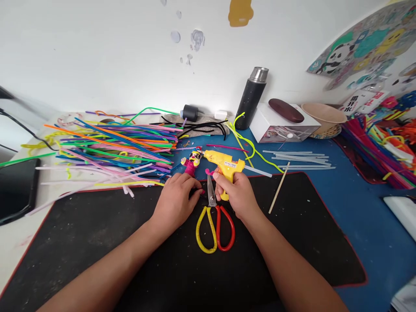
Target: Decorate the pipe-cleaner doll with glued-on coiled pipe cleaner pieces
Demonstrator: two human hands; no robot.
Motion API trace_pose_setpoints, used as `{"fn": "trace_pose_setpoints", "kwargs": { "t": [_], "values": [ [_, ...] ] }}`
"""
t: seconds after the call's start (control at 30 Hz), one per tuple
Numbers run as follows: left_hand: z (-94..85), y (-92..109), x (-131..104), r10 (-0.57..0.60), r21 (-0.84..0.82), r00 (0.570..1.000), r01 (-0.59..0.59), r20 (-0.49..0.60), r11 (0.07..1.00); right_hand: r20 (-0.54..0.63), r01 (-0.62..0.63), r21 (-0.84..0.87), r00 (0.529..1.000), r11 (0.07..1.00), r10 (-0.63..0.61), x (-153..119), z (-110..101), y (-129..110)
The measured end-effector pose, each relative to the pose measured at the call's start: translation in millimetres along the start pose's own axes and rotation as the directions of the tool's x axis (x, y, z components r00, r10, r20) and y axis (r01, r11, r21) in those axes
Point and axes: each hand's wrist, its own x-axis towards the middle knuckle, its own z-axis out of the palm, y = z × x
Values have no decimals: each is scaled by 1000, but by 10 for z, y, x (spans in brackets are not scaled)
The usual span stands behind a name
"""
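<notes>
My right hand (pixel 235 190) is wrapped around the handle of a yellow hot glue gun (pixel 224 162), with a clear glue stick (pixel 259 171) jutting from its back. The nozzle points left and is close to the head of a small pipe-cleaner doll (pixel 190 167) with a pink body. My left hand (pixel 177 195) is closed on the doll's lower part, which its fingers partly hide. A small curled pink pipe-cleaner piece (pixel 209 172) shows by my right fingertips; whether they pinch it I cannot tell. Between my hands lie scissors (pixel 212 201) with one yellow and one red handle.
Many coloured pipe cleaners (pixel 120 143) are piled at the left. Behind stand a black thermos (pixel 251 99), a white box (pixel 282 123) and a bowl (pixel 325 115). Glue sticks (pixel 302 159) and a wooden stick (pixel 278 188) lie right; a black mat (pixel 107 229) covers the front.
</notes>
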Motion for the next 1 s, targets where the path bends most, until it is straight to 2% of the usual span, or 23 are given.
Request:
{"fn": "trace_pose_setpoints", "kwargs": {
  "t": [0.23,0.4,0.5,0.57,0.7,0.8,1.0],
  "values": [
    [-19,-8,9,-39,-89,999,38,-15,995,-10,3,2,1000,1000,-3,-11,1,-10],
    [-61,-2,14,-177,-334,983,153,-43,930,-18,-3,3,1000,1000,3,-11,-11,-13],
    [-103,-19,16,-315,-538,949,257,-18,803,-10,3,-9,1000,1000,-3,-13,-21,-20],
    [-131,-35,24,-395,-677,918,315,39,665,-6,7,-16,1000,1000,-7,-14,-26,-25],
    [-165,-48,54,-452,-859,884,322,121,399,-17,4,-12,1000,1000,-5,-14,-32,-23],
    [-168,-45,67,-472,-898,872,306,131,317,-26,-5,-13,1000,1000,5,-15,-37,-12],
    [-154,-58,51,-469,-917,869,308,161,254,-49,3,-32,999,999,-4,-11,-40,-4]
  ]
}}
